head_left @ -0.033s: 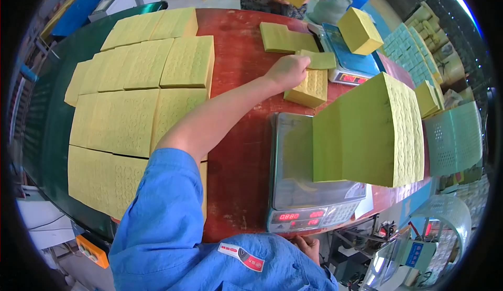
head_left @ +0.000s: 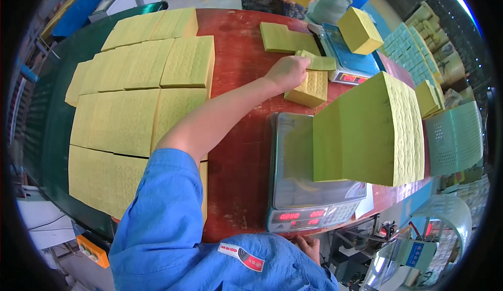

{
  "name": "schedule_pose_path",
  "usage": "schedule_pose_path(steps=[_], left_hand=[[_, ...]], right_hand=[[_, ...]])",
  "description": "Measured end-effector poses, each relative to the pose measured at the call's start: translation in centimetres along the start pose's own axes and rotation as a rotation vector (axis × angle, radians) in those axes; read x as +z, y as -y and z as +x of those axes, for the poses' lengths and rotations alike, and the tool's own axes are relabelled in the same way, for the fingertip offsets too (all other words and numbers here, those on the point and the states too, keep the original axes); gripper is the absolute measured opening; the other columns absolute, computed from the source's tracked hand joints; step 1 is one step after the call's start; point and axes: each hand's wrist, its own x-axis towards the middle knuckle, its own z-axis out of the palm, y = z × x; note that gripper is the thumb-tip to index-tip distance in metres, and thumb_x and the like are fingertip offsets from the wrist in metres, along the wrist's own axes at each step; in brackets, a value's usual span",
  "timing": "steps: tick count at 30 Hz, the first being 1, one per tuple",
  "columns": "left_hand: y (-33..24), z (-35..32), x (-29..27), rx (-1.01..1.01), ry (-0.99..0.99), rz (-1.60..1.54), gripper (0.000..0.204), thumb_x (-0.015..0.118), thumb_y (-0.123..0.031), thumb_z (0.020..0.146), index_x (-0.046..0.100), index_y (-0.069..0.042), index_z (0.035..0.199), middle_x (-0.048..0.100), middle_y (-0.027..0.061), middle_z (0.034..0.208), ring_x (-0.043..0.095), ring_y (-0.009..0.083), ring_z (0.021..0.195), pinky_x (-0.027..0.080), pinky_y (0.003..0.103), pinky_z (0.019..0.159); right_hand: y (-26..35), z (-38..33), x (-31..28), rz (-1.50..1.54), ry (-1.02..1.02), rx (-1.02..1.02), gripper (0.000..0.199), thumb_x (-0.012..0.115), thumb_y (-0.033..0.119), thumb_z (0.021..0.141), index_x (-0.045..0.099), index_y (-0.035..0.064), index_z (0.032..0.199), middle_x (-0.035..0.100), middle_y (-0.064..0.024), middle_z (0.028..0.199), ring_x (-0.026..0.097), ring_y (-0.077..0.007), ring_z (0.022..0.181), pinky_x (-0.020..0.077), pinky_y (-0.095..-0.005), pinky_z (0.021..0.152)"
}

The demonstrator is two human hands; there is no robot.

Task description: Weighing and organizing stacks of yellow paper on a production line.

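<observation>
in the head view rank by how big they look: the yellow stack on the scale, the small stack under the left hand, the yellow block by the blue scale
1. yellow stack on the scale, though it is nearest the camera
2 and 3. yellow block by the blue scale and small stack under the left hand look alike

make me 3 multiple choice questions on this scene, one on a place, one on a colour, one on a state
1. Where does the small yellow stack under the left hand lie?
A. on the red table
B. on the scale pan
C. on the floor

2. What colour is the sleeve on the reaching arm?
A. white
B. blue
C. black

3. How is the near scale in front of the person?
A. switched off, dark display
B. loaded with a box
C. switched on, red digits lit

Answers: 1 A, the stack sits on red tabletop beyond the scale. 2 B, the cloth is plainly blue. 3 C, red digits glow on its front panel.
</observation>
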Motion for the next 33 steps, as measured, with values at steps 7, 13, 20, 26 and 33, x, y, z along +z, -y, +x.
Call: schedule_pose_path(steps=[7,13,20,26,33], left_hand=[[-0.3,1.1,-1.1,-0.152,-0.068,-0.028,0.011,0.056,-0.009,0.082,0.06,0.002,0.083,0.063,0.02,0.072,0.065,0.0337,0.069,0.051,0.043,0.066],[0.6,-0.6,-4.9,-0.48,0.043,-0.732,0.014,0.055,-0.008,0.087,0.061,0.002,0.094,0.066,0.0078,0.086,0.066,0.017,0.086,0.054,0.032,0.076],[-3.4,0.4,-6.6,-0.298,0.09,-0.223,0.02,0.058,-0.01,0.084,0.065,0.002,0.099,0.067,0.0061,0.094,0.064,0.0173,0.088,0.051,0.032,0.08],[-2.1,-3.2,-11.7,-0.484,-0.043,-0.234,0.005,0.053,-0.009,0.089,0.051,-0.006,0.087,0.044,-0.0024,0.077,0.046,0.0088,0.072,0.041,0.024,0.064],[-9.2,-6.9,-15.1,-0.567,-0.279,-0.335,0.006,0.047,-0.005,0.095,0.047,0.0,0.091,0.045,0.0052,0.092,0.053,0.0109,0.088,0.05,0.034,0.099]], right_hand=[[-0.3,0.1,0.0,0.012,0.022,-0.045,0.023,0.061,0.011,0.093,0.072,-0.0081,0.088,0.073,-0.0097,0.082,0.065,-0.0125,0.079,0.0497,-0.0276,0.076],[-1.4,1.1,-1.1,0.002,0.107,-0.106,0.023,0.062,0.011,0.093,0.072,-0.0081,0.089,0.073,-0.0112,0.082,0.066,-0.0133,0.077,0.0525,-0.0291,0.075],[-0.9,0.7,-2.0,-0.062,0.123,-0.16,0.021,0.062,0.012,0.091,0.072,-0.0068,0.093,0.074,-0.0126,0.087,0.068,-0.0164,0.082,0.053,-0.0305,0.077],[-0.9,1.1,-3.0,-0.253,0.318,-0.443,0.031,0.062,0.026,0.094,0.069,-0.0002,0.11,0.071,-0.0147,0.101,0.066,-0.0217,0.095,0.0507,-0.0339,0.087],[3.2,0.2,-14.5,0.169,0.36,-0.428,0.026,0.061,0.02,0.094,0.069,-0.0024,0.104,0.072,-0.0111,0.097,0.067,-0.0175,0.091,0.0517,-0.0316,0.083]])
